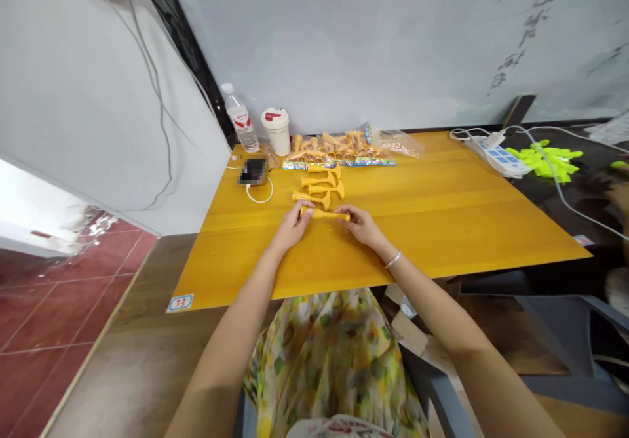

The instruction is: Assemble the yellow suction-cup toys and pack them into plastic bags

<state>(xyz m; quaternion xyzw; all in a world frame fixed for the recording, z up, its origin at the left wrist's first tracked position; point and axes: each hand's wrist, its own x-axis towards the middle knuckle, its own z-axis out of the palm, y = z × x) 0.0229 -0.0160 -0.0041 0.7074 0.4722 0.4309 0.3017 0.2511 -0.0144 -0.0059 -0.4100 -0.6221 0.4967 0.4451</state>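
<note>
Between my two hands lies a yellow plastic toy hammer (324,214), level and close above or on the yellow board; which one I cannot tell. My left hand (295,223) pinches its left end between thumb and fingers. At its right end, the fingers of my right hand (362,224) are closed on it. Just beyond my hands, several loose yellow toy hammers (327,189) lie in a rough column, most with their heads to the right. Behind these, clear packets (339,151) with colourful edges hold more yellow pieces.
The yellow board (417,228) covers the tabletop. At the back left stand a water bottle (242,120) and a lidded white cup (278,132), with a phone (253,170) and its cable in front. A power strip (501,158) and bright green gloves (548,160) lie right.
</note>
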